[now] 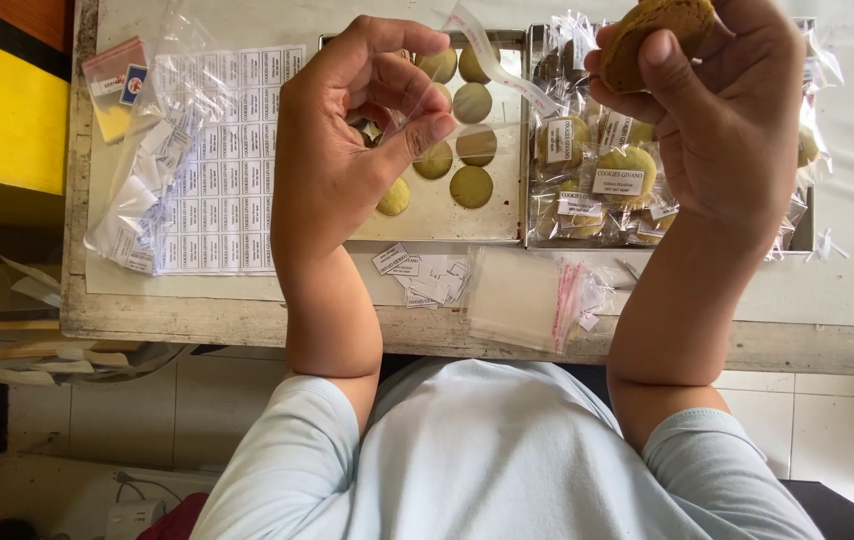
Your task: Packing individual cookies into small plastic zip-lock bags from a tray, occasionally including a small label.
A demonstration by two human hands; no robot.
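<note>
My left hand (357, 120) pinches a small clear plastic bag (477, 75) with a red-edged sealing strip, held open above a metal tray (427, 225) of round greenish-yellow cookies (472, 186). My right hand (727, 110) grips one such cookie (652, 35) up near the top edge of the view, close to the bag's mouth. Both hands hover over the trays, a little apart from each other.
A second tray (800, 232) on the right holds several bagged, labelled cookies (622, 175). A sheet of small labels (222, 180) lies left, partly under loose plastic bags (137, 200). Cut labels (422, 275) and a stack of empty bags (522, 300) lie near the worn table edge (247, 325).
</note>
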